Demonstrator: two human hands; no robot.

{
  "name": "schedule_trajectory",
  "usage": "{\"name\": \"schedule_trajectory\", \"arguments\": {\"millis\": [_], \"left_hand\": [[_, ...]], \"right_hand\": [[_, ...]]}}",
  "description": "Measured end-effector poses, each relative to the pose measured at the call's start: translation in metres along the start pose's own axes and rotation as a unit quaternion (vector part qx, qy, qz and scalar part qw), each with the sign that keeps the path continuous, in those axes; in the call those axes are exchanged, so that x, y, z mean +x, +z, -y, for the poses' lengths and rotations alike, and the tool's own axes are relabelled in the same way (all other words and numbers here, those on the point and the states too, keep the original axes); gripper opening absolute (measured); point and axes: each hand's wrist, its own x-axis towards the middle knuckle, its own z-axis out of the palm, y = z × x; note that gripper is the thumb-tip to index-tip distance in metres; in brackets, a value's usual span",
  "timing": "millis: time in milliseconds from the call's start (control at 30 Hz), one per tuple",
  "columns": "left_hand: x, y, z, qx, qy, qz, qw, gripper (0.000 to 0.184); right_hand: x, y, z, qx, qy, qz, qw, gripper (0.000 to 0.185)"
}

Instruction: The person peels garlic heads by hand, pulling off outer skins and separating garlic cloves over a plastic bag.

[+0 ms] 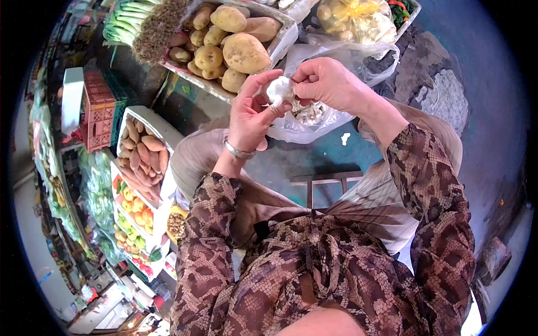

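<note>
A white garlic bulb is held up between the thumb and fingers of my left hand, which wears a metal bracelet. My right hand pinches at the bulb's right side with thumb and forefinger; whether loose skin is caught there is too small to tell. Below both hands, a clear plastic bag lies open, with garlic pieces or peelings inside, partly covered by the fingers.
A foam box of potatoes stands just beyond my left hand, with green onions beside it. A tied bag sits at the top. Sweet potatoes and fruit fill boxes at left. White scraps lie on the floor.
</note>
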Motion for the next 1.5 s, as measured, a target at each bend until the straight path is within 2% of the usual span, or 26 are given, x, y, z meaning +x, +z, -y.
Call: {"name": "schedule_trajectory", "arguments": {"millis": [133,233,300,433,633,700,933,1000,1033,1100,1167,1233,1300,1433,1467,1500], "left_hand": [[-0.001,0.0,-0.001,-0.003,0.005,-0.002,1.0,0.057],[-0.002,-0.002,-0.002,-0.028,-0.039,0.009,0.999,0.052],[-0.002,0.002,0.003,0.031,0.026,-0.013,0.999,0.048],[-0.002,0.007,0.005,0.02,0.049,-0.025,0.998,0.046],[-0.001,0.001,-0.002,-0.052,0.021,-0.037,0.998,0.041],[0.0,-0.004,-0.004,-0.169,-0.017,-0.021,0.985,0.036],[-0.006,-0.007,-0.004,-0.247,-0.069,0.014,0.967,0.034],[-0.007,-0.008,-0.005,-0.271,-0.059,0.033,0.96,0.034],[-0.007,-0.008,-0.006,-0.295,-0.051,0.053,0.953,0.033],[-0.003,-0.008,-0.006,-0.286,-0.035,0.053,0.956,0.034],[-0.001,-0.009,-0.005,-0.281,-0.012,0.043,0.959,0.035],[-0.002,-0.01,-0.004,-0.247,-0.054,-0.015,0.967,0.043],[-0.001,-0.007,-0.006,-0.26,-0.056,-0.026,0.964,0.049],[0.001,-0.007,-0.007,-0.219,-0.053,-0.039,0.974,0.049],[0.001,-0.008,-0.007,-0.209,-0.046,-0.029,0.976,0.049],[0.001,-0.009,-0.006,-0.208,-0.047,-0.03,0.976,0.049]], "right_hand": [[0.001,0.003,-0.001,0.036,-0.007,-0.001,0.999,0.02],[0.0,0.005,0.0,0.059,-0.006,-0.011,0.998,0.017],[-0.002,0.006,0.003,0.059,0.037,-0.021,0.997,0.014],[-0.003,0.007,0.005,0.057,0.041,-0.028,0.997,0.008],[-0.002,0.004,0.007,0.04,0.056,-0.019,0.997,0.01],[-0.002,0.005,0.006,0.051,0.067,0.0,0.996,0.01],[0.001,0.007,-0.002,0.01,0.055,-0.012,0.998,0.014],[-0.001,0.008,-0.003,-0.218,-0.033,-0.074,0.973,0.018],[-0.003,0.008,-0.006,-0.216,-0.032,-0.075,0.973,0.018],[-0.007,0.006,-0.012,-0.303,-0.052,-0.122,0.944,0.02],[-0.007,0.005,-0.011,-0.305,-0.058,-0.111,0.944,0.019],[-0.004,0.006,-0.014,-0.304,-0.067,-0.095,0.945,0.018],[-0.001,0.004,-0.02,-0.34,-0.133,-0.143,0.92,0.022],[0.001,-0.003,-0.005,-0.256,-0.114,-0.121,0.952,0.024],[-0.001,-0.004,0.002,-0.145,-0.039,-0.059,0.987,0.025],[-0.002,-0.005,0.007,-0.03,0.037,0.003,0.999,0.027]]}}
